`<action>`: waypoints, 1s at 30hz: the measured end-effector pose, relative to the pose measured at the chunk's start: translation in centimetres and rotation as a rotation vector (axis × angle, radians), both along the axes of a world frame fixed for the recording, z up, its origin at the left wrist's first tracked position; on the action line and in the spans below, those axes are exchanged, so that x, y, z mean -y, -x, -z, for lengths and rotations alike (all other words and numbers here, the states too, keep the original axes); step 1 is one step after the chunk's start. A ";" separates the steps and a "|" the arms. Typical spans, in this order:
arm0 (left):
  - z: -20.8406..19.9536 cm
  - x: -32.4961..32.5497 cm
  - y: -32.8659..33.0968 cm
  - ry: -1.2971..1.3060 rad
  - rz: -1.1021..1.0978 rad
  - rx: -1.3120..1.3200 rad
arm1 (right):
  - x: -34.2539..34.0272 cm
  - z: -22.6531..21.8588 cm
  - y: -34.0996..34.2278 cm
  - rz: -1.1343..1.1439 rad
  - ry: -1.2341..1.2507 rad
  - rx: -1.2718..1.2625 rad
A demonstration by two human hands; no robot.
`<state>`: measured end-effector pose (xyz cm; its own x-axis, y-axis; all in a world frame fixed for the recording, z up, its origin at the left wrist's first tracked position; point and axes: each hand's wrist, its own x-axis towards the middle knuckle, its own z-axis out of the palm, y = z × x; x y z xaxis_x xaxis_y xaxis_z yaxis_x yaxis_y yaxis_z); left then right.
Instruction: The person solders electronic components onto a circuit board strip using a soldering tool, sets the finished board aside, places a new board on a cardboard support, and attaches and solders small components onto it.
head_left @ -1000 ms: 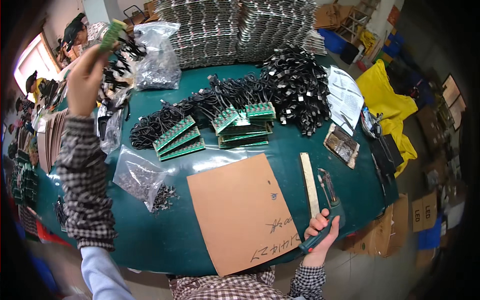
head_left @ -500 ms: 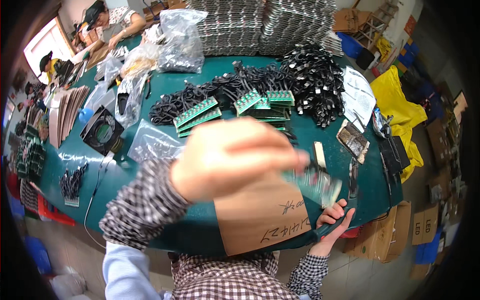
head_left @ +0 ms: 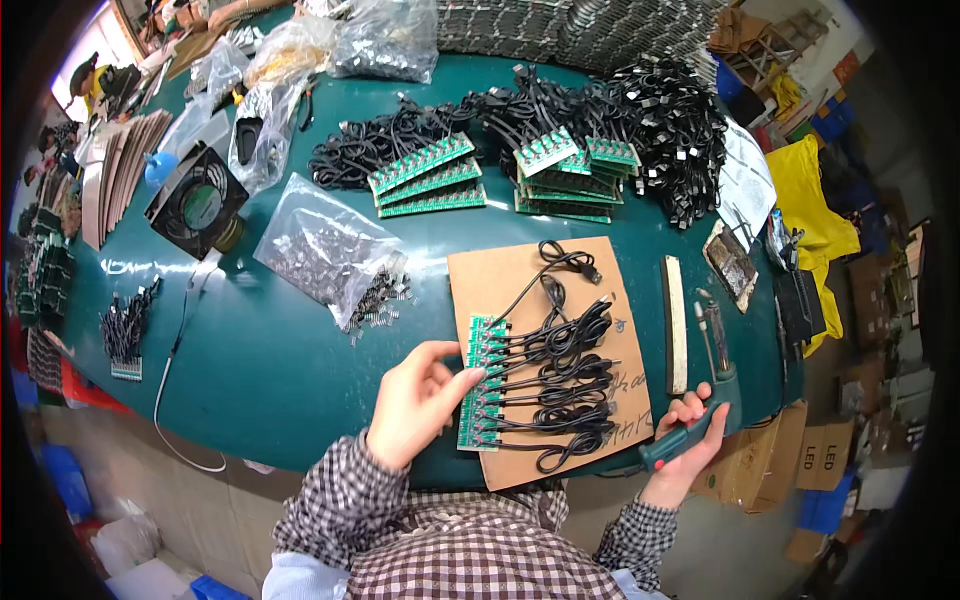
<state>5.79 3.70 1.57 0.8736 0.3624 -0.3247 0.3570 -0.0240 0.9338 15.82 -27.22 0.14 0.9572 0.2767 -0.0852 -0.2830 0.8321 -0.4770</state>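
A strip of green circuit boards (head_left: 482,405) lies on a sheet of brown cardboard (head_left: 520,265), with several coiled black cables (head_left: 570,380) running from it to the right. At the strip's left edge, my left hand (head_left: 415,395) has its thumb on the boards and its fingers curled, apparently pinching that edge. My right hand (head_left: 690,430) is wrapped round the green handle of a soldering gun (head_left: 728,395). The gun's metal end points away from me, right of the cardboard.
Stacked green board strips (head_left: 430,175) with black cables lie further back, beside a cable heap (head_left: 680,140). At left are a small fan (head_left: 200,205) and a plastic bag (head_left: 320,245) with small metal parts spilling out. A pale bar (head_left: 675,325) lies near the soldering gun.
My left hand has come down from over the cardboard to the strip's left edge. The cabled strip, blurred near my right hand before, now lies on the cardboard. The view has shifted downward.
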 end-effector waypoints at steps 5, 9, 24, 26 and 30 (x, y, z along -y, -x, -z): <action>0.4 1.2 -0.1 0.311 -0.166 0.016 | -3.4 -3.0 5.6 -0.119 0.188 0.052; 0.6 1.8 0.6 0.443 -0.268 0.049 | -6.2 -2.0 8.0 -0.180 0.243 -0.047; 0.4 -1.3 1.0 0.008 -0.224 0.168 | -5.6 -4.0 5.2 -0.021 0.413 0.081; -0.8 -4.5 -0.6 -0.642 -0.161 0.255 | -5.7 -4.4 4.5 -0.040 0.356 0.096; 0.7 -6.9 -4.5 -0.953 -0.105 0.210 | -7.9 -4.6 3.7 -0.093 0.328 0.017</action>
<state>10.25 10.58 0.90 0.8284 0.4717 0.3021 0.2297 -0.7779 0.5849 12.14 -19.31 4.71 0.9312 0.3232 -0.1686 -0.3402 0.6047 -0.7201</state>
